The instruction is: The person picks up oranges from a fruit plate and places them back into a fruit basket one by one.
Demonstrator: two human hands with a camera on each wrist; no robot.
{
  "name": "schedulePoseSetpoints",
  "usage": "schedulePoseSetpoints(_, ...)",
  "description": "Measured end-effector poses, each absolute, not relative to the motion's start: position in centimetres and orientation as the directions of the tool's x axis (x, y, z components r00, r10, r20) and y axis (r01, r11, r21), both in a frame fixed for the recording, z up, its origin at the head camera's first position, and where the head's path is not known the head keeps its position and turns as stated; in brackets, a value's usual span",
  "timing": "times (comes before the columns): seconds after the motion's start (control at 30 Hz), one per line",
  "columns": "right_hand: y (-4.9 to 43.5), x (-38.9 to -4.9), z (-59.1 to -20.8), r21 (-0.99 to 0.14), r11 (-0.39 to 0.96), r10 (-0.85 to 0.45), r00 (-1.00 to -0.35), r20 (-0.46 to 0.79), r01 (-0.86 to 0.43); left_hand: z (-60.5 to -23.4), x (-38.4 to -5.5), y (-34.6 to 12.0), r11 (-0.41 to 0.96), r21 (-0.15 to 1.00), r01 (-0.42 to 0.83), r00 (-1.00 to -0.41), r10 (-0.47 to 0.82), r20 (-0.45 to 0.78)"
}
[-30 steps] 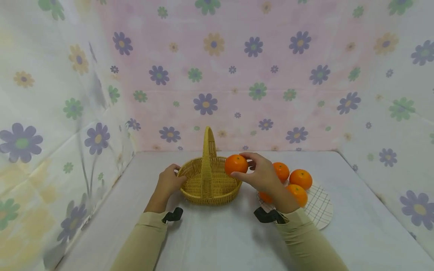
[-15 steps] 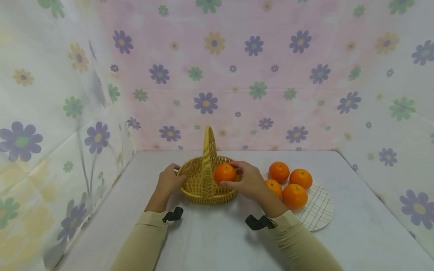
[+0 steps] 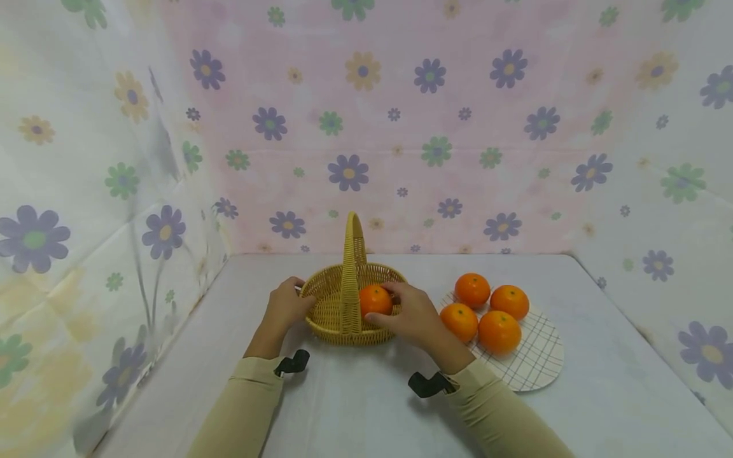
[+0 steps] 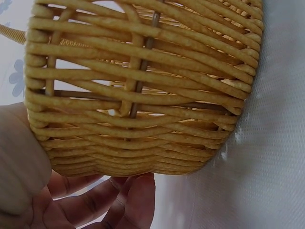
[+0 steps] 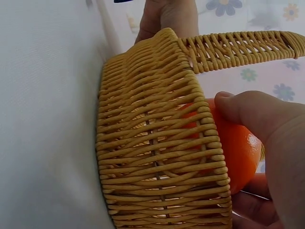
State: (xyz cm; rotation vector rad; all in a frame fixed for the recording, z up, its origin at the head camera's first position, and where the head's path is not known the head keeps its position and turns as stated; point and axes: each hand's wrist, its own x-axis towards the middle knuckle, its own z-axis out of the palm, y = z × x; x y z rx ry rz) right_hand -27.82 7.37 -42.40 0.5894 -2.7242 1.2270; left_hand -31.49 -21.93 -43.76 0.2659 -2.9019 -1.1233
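A yellow wicker basket [image 3: 325,333] with a tall arched handle stands upright on the table. My left hand [image 3: 284,309] grips its left rim, thumb over the edge; in the left wrist view, fingers [image 4: 140,200] lie against the outside of the woven wall [image 4: 143,124]. Inside the right half of the basket, just right of the handle, is an orange [image 3: 375,301]. My right hand [image 3: 413,317] holds it between thumb and fingers. In the right wrist view, the orange [image 5: 238,152] is partly below the rim. Whether it touches the basket's bottom is hidden.
To the right lies a white round plate or mat [image 3: 541,356] with a dark grid pattern. Several more oranges [image 3: 499,332] sit grouped on its left side. A white cloth covers the table [image 3: 355,407], with flowered fabric [image 3: 401,172] hanging behind and at both sides.
My right hand has carried the orange left and down, from above the basket's right rim into the basket. The left hand has stayed on the left rim.
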Motion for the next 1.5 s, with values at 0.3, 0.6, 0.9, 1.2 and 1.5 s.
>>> schedulePoseSetpoints(0.3, 7.13, -27.8, -42.89, -0.639, 0.657, -0.318, -0.915, 0.248, -0.401, -43.45, -31.6, -21.9, 0.733, 0.667, -0.132, -0.988, -0.148, -0.033)
schedulePoseSetpoints(0.6, 7.11, -27.61, -43.04, -0.605, 0.677, -0.333, -0.908, 0.256, -0.419, -43.5, -31.76, -21.87, 0.727, 0.673, -0.134, -0.988, -0.149, -0.036)
schedulePoseSetpoints(0.9, 7.18, -27.62, -43.16, -0.597, 0.675, -0.348, -0.9, 0.262, -0.434, -43.5, -31.55, -21.76, 0.731, 0.672, -0.118, -0.99, -0.138, -0.024)
schedulePoseSetpoints(1.2, 7.07, -27.76, -43.31, -0.583, 0.691, -0.356, -0.903, 0.241, -0.428, -43.63, -31.63, -21.8, 0.728, 0.67, -0.144, -0.987, -0.155, -0.043)
schedulePoseSetpoints(1.5, 6.93, -27.78, -43.06, -0.576, 0.695, -0.374, -0.901, 0.222, -0.43, -43.46, -31.27, -21.78, 0.734, 0.664, -0.138, -0.987, -0.156, -0.034)
